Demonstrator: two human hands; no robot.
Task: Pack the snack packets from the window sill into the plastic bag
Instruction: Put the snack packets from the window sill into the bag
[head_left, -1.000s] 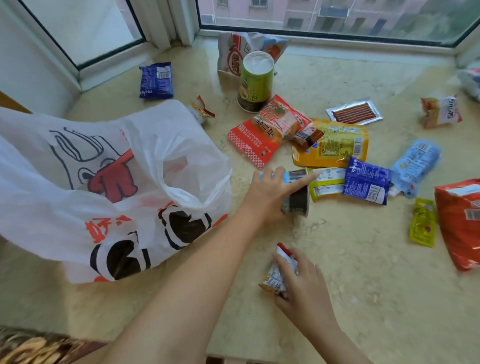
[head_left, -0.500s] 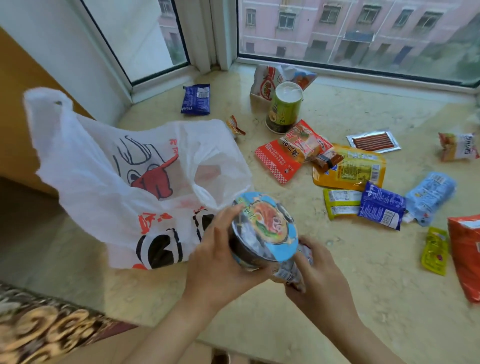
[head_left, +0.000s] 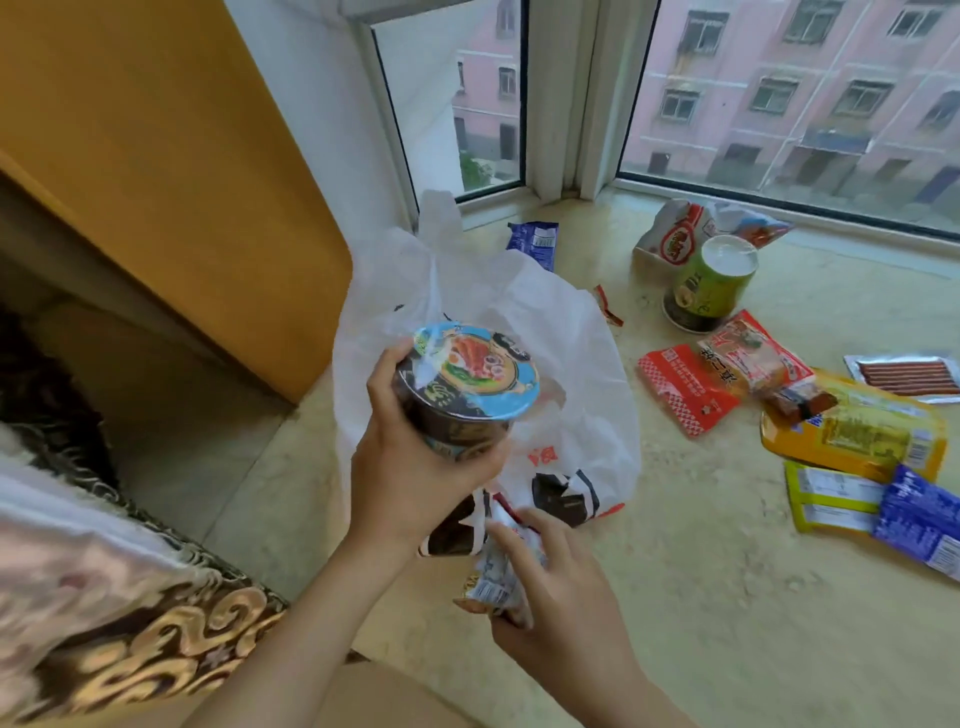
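My left hand (head_left: 410, 467) grips a dark noodle cup with a blue lid (head_left: 467, 389), held upright in front of the white plastic bag (head_left: 561, 338). The bag stands crumpled on the marble sill (head_left: 727, 597), its red and black print facing me. My right hand (head_left: 561, 592) holds a small crinkled snack packet (head_left: 493, 577) just below the bag's lower edge. Several packets lie to the right: a red packet (head_left: 680, 389), a yellow packet (head_left: 857, 431) and a blue packet (head_left: 919, 519).
A green cup (head_left: 711, 280) and a white snack bag (head_left: 680, 234) stand near the window. A blue packet (head_left: 535, 241) lies by the window corner, a sausage pack (head_left: 909, 374) at the far right. An orange panel (head_left: 156, 182) and a patterned cushion (head_left: 104, 597) flank the left.
My left hand has carried the noodle cup left and up to the bag. My right hand, still holding the small packet, has dropped below the cup. The view swung left.
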